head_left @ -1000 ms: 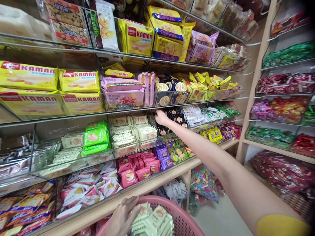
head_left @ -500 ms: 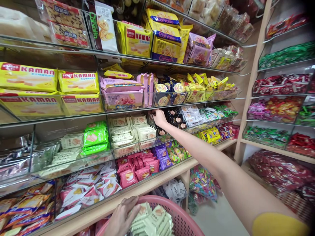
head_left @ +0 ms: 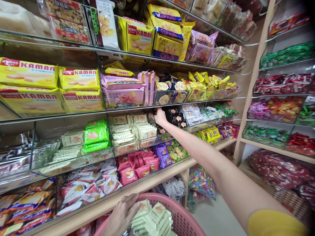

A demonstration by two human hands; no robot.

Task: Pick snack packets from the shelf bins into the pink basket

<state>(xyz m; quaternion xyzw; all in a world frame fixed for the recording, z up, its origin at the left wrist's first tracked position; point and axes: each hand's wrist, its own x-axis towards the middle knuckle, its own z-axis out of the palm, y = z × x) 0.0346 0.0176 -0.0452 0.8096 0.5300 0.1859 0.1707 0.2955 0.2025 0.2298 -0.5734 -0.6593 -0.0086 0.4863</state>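
Okay, so our right hand [head_left: 159, 117] is up at the left edge of the small black packets [head_left: 177, 117] with wafer pictures on them. Its fingers look curled, but the tips are hidden, so we can't tell whether they're pinching anything. Just left of that grip sit stacks of flat cream-coloured packets [head_left: 147, 132]; further right, past the black ones, are some shiny white packets [head_left: 193, 114]. Little purple pouches [head_left: 162, 154] lie below it. Down low, our left hand [head_left: 120, 214] lies over the side of a pink perforated plastic basket [head_left: 188, 218]; can't say if it's clamped on. Pale green square packets [head_left: 157, 219] are heaped inside, just right of those fingers.
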